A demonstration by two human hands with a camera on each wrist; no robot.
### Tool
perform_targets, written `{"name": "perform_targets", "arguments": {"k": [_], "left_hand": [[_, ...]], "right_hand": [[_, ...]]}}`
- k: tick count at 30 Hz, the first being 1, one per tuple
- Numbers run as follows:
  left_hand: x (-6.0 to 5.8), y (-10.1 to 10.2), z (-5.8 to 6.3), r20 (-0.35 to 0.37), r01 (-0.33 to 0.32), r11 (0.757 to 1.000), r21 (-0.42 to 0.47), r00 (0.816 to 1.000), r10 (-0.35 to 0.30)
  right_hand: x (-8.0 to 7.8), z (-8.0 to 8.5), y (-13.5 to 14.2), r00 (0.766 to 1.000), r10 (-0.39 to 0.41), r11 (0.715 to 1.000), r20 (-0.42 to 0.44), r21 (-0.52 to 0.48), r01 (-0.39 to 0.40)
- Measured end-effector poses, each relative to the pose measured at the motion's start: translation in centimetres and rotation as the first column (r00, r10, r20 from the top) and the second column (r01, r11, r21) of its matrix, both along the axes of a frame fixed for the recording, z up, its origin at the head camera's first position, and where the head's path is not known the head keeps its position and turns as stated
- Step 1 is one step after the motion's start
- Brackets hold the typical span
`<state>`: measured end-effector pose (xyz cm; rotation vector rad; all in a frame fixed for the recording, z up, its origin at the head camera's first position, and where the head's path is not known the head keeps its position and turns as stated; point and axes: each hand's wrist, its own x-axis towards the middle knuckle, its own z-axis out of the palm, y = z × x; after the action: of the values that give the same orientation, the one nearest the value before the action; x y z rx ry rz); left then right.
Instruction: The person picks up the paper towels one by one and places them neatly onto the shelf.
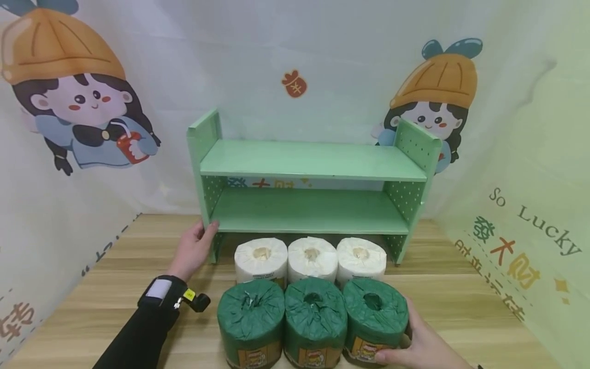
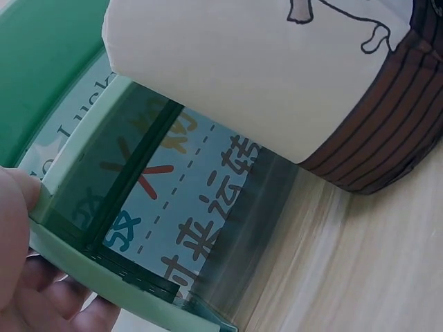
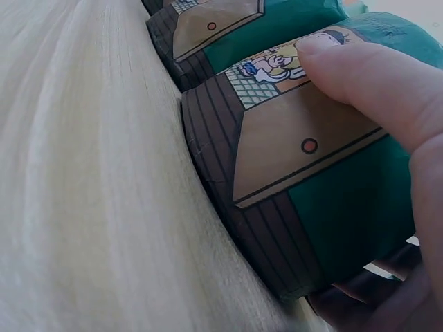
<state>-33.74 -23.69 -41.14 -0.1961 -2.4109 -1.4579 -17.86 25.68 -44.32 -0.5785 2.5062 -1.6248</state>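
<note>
My left hand (image 1: 194,248) grips the left side panel of a light green two-tier shelf (image 1: 313,159). In the left wrist view its thumb (image 2: 17,190) lies on one side of the panel and the fingers on the other. My right hand (image 1: 421,341) holds the rightmost green-wrapped toilet roll (image 1: 375,320), thumb across its printed front and fingers round its far side. Two more green rolls, a middle one (image 1: 315,315) and a left one (image 1: 251,318), stand beside it. Right behind them is a row of three white-wrapped rolls (image 1: 312,256), in front of the shelf.
Everything stands on a wood-grain table (image 1: 461,307). A pale cloth backdrop (image 1: 258,61) with cartoon figures and lettering hangs behind and along both sides. A black strap with a small camera (image 1: 200,302) sits on the left wrist.
</note>
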Motion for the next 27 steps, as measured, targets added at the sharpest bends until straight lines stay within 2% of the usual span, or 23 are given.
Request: {"name": "perform_targets", "arguments": {"k": [5, 13, 27], "left_hand": [[0.14, -0.13, -0.13, 0.008, -0.005, 1.0, 0.006, 1.0, 0.005], [0.24, -0.06, 0.04, 0.009, -0.005, 1.0, 0.012, 1.0, 0.005], [0.26, -0.06, 0.12, -0.001, -0.003, 1.0, 0.007, 1.0, 0.003]], "right_hand": [[0.12, 0.25, -0.26, 1.0, -0.022, 0.999, 0.018, 0.029, 0.021], [0.33, 0.68, -0.55, 0.992, -0.062, 0.998, 0.111, 0.021, 0.06], [0.37, 0.69, -0.15, 0.998, -0.057, 0.998, 0.023, 0.02, 0.057]]}}
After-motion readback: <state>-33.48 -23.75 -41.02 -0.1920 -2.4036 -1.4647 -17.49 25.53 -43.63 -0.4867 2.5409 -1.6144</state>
